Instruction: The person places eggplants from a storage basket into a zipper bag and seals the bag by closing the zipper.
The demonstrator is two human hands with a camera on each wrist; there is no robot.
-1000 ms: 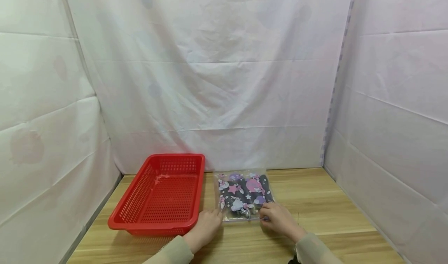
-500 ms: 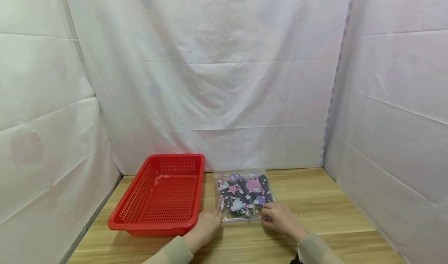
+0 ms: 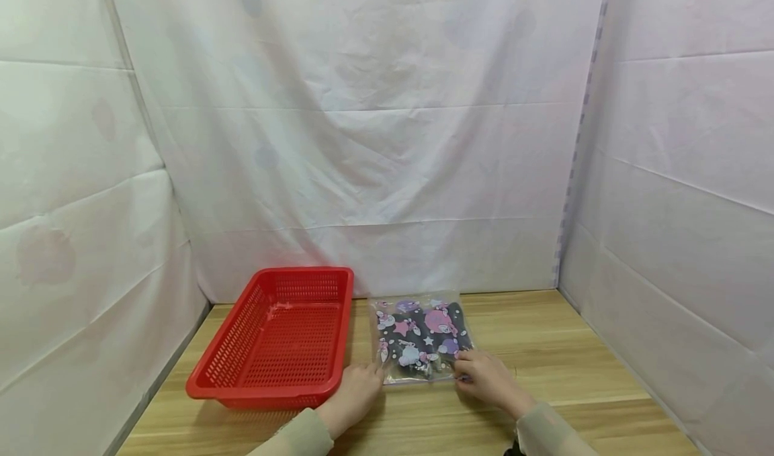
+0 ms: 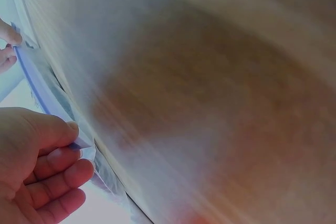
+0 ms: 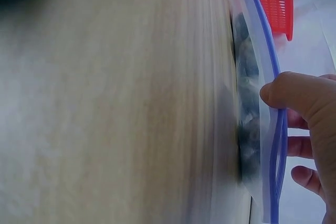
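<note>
A clear zip bag (image 3: 417, 338) lies on the wooden table, with dark fabric inside printed with pink, purple and white figures. Its blue-violet zip strip (image 5: 266, 30) runs along the near edge. At the near left corner my left hand (image 3: 358, 390) pinches the strip's end between thumb and forefinger; the left wrist view shows the other left-hand fingers loosely bent. My right hand (image 3: 488, 383) pinches the strip near the right corner, thumb (image 5: 273, 90) on one side and fingers behind. In the right wrist view, the strip's two lines stand apart below the thumb.
A red plastic basket (image 3: 347, 335) with perforated sides stands left of the bag, close to my left forearm. White cloth (image 3: 363, 174) hangs behind and on both sides. A small dark object (image 3: 514, 449) shows beside the right sleeve.
My right hand has slid slightly to the right along the bag's near edge. The left hand, bag and basket stay in place.
</note>
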